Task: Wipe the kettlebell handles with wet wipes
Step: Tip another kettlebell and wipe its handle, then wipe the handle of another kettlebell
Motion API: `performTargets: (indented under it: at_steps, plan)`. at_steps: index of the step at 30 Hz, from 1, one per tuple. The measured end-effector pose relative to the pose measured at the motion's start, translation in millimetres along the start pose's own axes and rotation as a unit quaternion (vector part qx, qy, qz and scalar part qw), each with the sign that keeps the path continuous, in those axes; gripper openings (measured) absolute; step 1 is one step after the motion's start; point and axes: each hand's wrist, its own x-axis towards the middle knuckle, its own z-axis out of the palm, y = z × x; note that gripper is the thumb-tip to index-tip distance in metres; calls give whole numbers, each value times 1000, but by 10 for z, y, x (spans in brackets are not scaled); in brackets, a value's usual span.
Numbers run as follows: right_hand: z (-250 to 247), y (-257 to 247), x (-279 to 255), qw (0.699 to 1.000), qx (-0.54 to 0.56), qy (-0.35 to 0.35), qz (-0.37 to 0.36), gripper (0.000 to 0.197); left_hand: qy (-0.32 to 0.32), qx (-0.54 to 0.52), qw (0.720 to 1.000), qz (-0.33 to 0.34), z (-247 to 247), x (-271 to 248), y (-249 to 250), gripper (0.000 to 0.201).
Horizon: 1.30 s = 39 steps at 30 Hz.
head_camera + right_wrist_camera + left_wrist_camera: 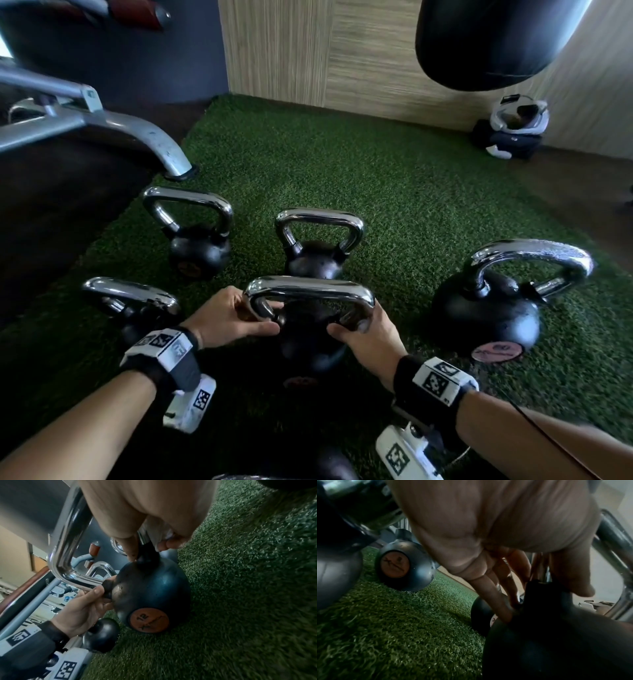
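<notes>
A black 12 kg kettlebell (pixel 308 346) (pixel 150 588) with a chrome handle (pixel 310 289) (pixel 68 540) stands on the green turf (pixel 394 192) just in front of me. My left hand (pixel 236 318) (pixel 85 601) grips the left foot of the handle, thumb on the near side. Around the handle's right leg my right hand (pixel 363 329) (pixel 150 545) curls, pressing a white wet wipe (pixel 158 532) against the chrome. The wipe shows only in the right wrist view. In the left wrist view the fingers (pixel 498 601) reach down onto the dark body (pixel 556 642).
Several more chrome-handled kettlebells stand around: back left (pixel 200 250), back middle (pixel 315 260), near left (pixel 137 308), a big one at right (pixel 486 315). A bench's steel leg (pixel 150 137) lands at the turf's left edge. A black punching bag (pixel 486 44) hangs above right; a helmet (pixel 517 116) lies by the wall.
</notes>
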Motion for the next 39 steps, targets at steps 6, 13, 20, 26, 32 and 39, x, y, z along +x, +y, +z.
performTargets:
  at_steps: [6,13,20,26,32,39]
  plan:
    - [35,4,-16,999,37,14,-2,84,11,-11,1000,-13,59,-62,-19,42]
    - [-304,-55,-64,995,3,-95,2,68,65,-104,990,-68,206,-142,19,53]
    - [-907,-352,-601,996,-18,-80,21,42,44,40,985,-165,146,-212,139,34]
    - [-1171,-796,-1385,996,-76,-46,23,26,-65,-10,979,-193,-9,-312,305,50]
    - [-1141,-1011,-2362,995,-92,-17,24,40,-55,-54,980,-184,-92,-765,540,38]
    - [-1012,-629,-2790,996,-36,80,-27,42,-118,-23,972,-202,238,-1193,332,33]
